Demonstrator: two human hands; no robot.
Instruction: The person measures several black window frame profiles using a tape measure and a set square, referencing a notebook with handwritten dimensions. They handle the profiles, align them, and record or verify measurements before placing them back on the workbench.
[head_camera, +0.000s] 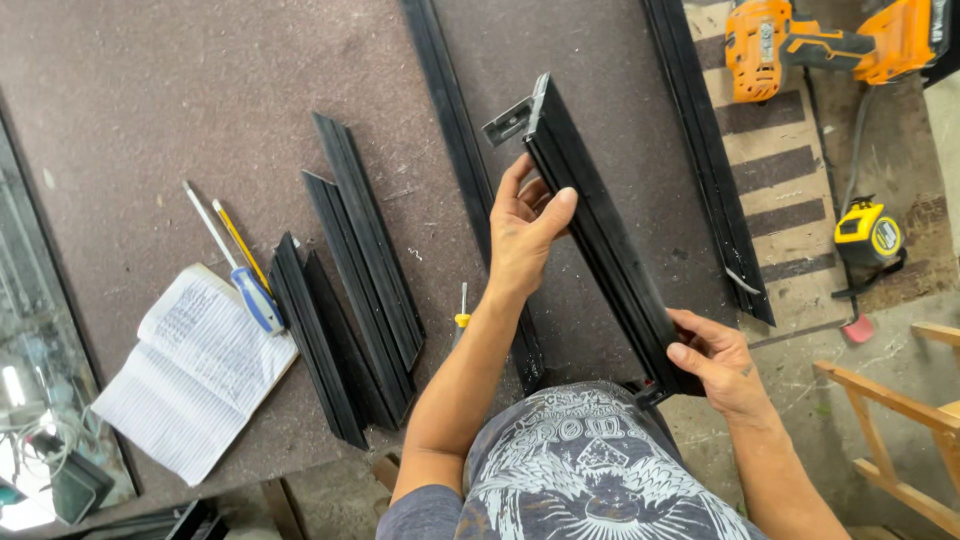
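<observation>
Black metal bar (600, 235) held over the brown surface (150, 90), left hand (525, 235) grip clamped near its 12 o'clock end, right hand (715, 365) grip clamped at its 5 o'clock end, more black bars (350, 290) at 9 o'clock.

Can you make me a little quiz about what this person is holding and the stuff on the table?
1. True or false: both hands grip the same black bar.
2. What sits at the bar's far end?
3. Which lies beside the open notebook: a) screwdriver and pencil b) tape measure c) drill?

Key
1. True: left hand and right hand hold the black bar.
2. A metal corner bracket.
3. a: the screwdriver and pencil lie by the notebook.
</observation>
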